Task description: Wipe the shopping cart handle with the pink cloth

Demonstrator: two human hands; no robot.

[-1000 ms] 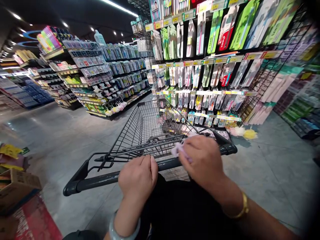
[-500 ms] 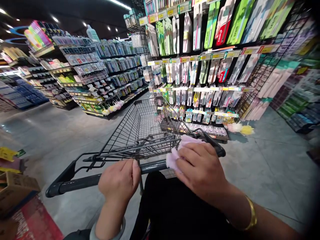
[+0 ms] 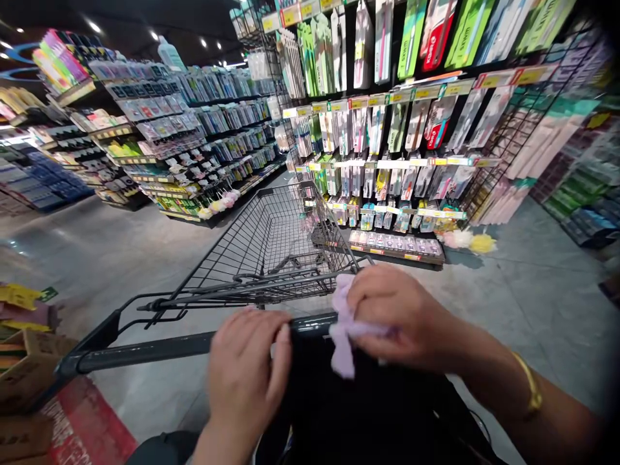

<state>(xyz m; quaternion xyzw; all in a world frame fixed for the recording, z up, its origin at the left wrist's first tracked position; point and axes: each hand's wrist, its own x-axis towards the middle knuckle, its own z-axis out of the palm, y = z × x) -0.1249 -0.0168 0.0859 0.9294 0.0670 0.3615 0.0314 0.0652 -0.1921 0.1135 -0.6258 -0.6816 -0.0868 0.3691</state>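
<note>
In the head view, a dark grey shopping cart (image 3: 271, 258) of wire mesh stands in front of me, its basket showing bare wires. My left hand (image 3: 249, 361) is closed over the cart's handlebar (image 3: 159, 349), the thumb lying along the near side. A crumpled lilac cloth (image 3: 343, 352) is gripped in my right hand (image 3: 392, 316), at the right part of the bar. Cloth hangs out to the left of those fingers and down over the handle. The right end of the handlebar is hidden behind my right hand and forearm.
Ahead on the right, a rack (image 3: 378, 161) holds packaged toothbrushes. Another stocked shelf (image 3: 169, 129) stands across the aisle at left. Cardboard boxes (image 3: 39, 368) sit on a red base (image 3: 87, 420) near the cart's left end. Grey floor (image 3: 145, 252) runs between the shelves.
My left hand has shifted right along the handlebar, its thumb now apart from the fingers. My right hand has bunched the lilac cloth, which now dangles below the bar. The handlebar's left end sits lower left.
</note>
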